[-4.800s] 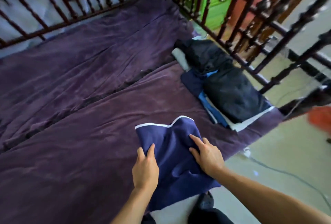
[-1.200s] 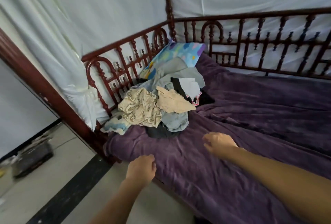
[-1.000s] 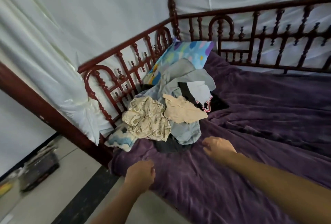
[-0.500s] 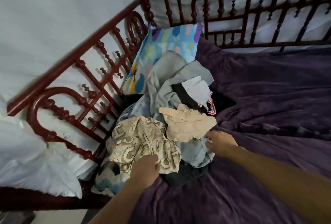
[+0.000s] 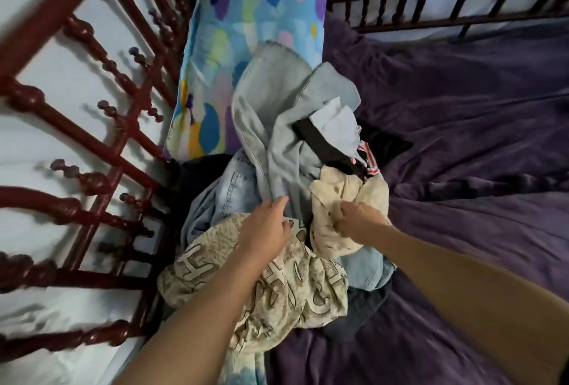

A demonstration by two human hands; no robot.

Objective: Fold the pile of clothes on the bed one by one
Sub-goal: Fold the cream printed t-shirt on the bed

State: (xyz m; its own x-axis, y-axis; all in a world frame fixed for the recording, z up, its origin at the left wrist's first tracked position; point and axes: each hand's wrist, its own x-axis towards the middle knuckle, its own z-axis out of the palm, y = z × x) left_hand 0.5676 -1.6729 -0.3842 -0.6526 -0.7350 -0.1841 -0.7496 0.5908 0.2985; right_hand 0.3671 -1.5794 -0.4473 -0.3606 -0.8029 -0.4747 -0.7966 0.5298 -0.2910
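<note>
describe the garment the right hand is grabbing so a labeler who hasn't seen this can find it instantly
Start at the bright blue patterned pillow against the bed's dark red railing; the clothes pile lies just below it. On the pile's right side, the right hand is bunched into a plain cream garment. Unlike the letter-printed beige cloth beside it, it has no print.

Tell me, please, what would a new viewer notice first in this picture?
First, the heap of unfolded clothes by the bed's left railing, against a bright blue patterned pillow. Then the hands: the right hand grips a cream garment, the left hand rests on a beige printed one.
</note>
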